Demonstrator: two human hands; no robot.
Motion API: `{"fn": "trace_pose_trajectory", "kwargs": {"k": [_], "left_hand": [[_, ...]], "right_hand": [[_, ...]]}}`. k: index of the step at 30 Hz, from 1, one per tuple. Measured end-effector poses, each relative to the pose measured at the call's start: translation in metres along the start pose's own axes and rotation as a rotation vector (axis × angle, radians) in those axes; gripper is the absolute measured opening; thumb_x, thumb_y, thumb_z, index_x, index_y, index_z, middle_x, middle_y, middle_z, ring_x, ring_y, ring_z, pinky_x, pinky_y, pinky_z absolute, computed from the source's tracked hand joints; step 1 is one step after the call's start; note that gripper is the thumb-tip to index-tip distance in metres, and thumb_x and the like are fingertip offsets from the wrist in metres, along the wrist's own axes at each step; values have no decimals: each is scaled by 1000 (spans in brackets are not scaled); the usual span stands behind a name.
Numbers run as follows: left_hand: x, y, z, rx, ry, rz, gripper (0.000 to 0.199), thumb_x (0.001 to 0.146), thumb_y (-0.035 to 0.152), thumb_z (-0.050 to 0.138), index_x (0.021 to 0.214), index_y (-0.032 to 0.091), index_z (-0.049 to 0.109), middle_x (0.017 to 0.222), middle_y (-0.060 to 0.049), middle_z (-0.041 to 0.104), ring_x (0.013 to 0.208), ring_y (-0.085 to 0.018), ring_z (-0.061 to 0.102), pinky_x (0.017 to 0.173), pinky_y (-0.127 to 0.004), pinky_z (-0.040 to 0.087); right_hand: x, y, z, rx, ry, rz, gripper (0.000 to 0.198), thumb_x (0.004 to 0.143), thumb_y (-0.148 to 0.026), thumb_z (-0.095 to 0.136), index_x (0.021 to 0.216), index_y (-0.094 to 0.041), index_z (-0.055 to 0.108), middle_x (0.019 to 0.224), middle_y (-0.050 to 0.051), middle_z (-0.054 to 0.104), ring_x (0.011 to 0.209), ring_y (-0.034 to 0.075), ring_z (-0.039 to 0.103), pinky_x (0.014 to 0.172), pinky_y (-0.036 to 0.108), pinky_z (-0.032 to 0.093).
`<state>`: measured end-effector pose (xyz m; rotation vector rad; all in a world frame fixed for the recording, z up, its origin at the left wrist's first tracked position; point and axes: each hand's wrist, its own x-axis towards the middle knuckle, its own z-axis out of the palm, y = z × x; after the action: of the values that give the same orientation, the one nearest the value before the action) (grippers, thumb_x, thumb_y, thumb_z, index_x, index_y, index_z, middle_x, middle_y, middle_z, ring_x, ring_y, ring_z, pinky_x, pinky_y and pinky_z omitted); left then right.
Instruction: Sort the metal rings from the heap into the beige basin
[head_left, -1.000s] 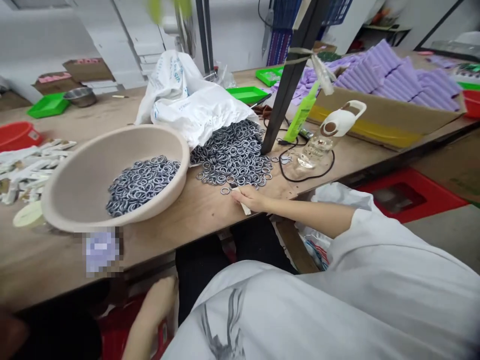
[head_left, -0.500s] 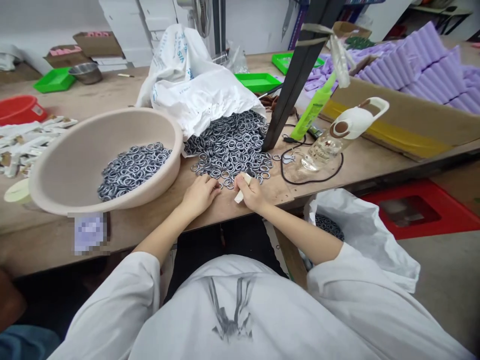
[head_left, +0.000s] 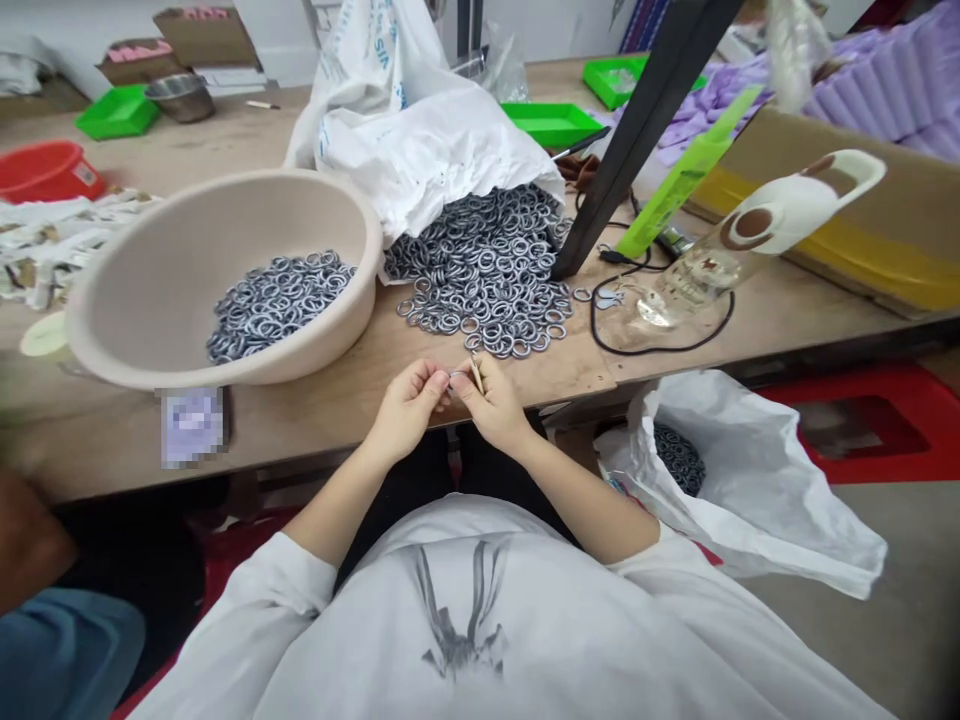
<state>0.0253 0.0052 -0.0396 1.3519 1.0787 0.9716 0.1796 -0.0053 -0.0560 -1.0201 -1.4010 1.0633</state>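
Observation:
My left hand (head_left: pixel 412 402) and my right hand (head_left: pixel 495 405) meet over the near table edge. A grey ring (head_left: pixel 454 377) is pinched at the left fingertips, with the right thumb close against it. A small pale-handled tool (head_left: pixel 477 374) with a dark tip is held in my right fingers; its kind is hard to make out. Just beyond lies a loose pile of grey rings (head_left: pixel 487 275), spilling from the mouth of a white sack (head_left: pixel 442 150). More such rings are heaped inside the large beige basin (head_left: pixel 150 250) to the left.
A dark metal post (head_left: pixel 622 160) rises right of the pile. Beside it are a water bottle (head_left: pixel 705 265), a black cable (head_left: pixel 667 352) and a bright green tube (head_left: pixel 682 180). An open white bag (head_left: pixel 757 480) with rings hangs below the table's right edge. Another person's arm (head_left: pixel 30 540) shows at lower left.
Both hands have drawn back from the pile's edge towards my body and come together. A ring is now between them. The tool stays in my right hand, turned more upright.

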Motion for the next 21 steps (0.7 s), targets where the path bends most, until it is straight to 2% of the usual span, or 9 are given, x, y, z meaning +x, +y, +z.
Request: {"fn": "trace_pose_trajectory", "kwargs": {"k": [4, 6, 11, 15, 18, 21], "left_hand": [[-22, -2, -5, 173, 94, 86, 46, 89, 65, 53, 84, 19, 59, 70, -1, 58, 66, -14, 53, 62, -27, 42], [-30, -2, -8, 175, 118, 107, 46, 90, 64, 52, 82, 20, 60, 69, 0, 57, 64, -14, 51, 60, -27, 40], [-40, -2, -7, -180, 65, 17, 46, 88, 63, 57, 74, 19, 54, 63, 2, 53, 55, -10, 46, 53, -24, 39], [-44, 1, 0, -342, 61, -34, 48, 84, 63, 63, 70, 19, 50, 55, 4, 45, 49, -8, 40, 47, -22, 35], [-46, 6, 3, -411, 57, -80, 50, 82, 62, 66, 66, 19, 46, 51, 6, 39, 44, -7, 33, 43, -21, 30], [-46, 13, 3, -485, 59, -139, 49, 83, 59, 66, 64, 19, 44, 50, 6, 37, 42, -6, 30, 41, -21, 27]], "right_hand": [[-4, -11, 20, 229, -59, 143, 49, 81, -68, 66, 76, -22, 48, 64, -5, 52, 61, 11, 52, 60, 26, 47], [-6, -16, 26, 312, -103, 174, 49, 80, -68, 66, 78, -22, 47, 62, -6, 51, 58, 10, 52, 57, 25, 48], [-14, -26, 33, 412, -201, 139, 47, 81, -59, 71, 102, -23, 50, 71, -6, 58, 60, 9, 61, 61, 25, 52], [-14, -23, 36, 400, -262, 143, 44, 82, -58, 70, 98, -23, 47, 66, -8, 58, 54, 10, 60, 55, 24, 51], [-10, -20, 35, 361, -213, 158, 43, 87, -63, 61, 92, -23, 49, 65, -7, 55, 55, 9, 57, 53, 23, 48], [-9, -22, 30, 220, -118, 115, 43, 91, -65, 54, 89, -22, 53, 68, -4, 51, 57, 8, 49, 52, 21, 41]]}}
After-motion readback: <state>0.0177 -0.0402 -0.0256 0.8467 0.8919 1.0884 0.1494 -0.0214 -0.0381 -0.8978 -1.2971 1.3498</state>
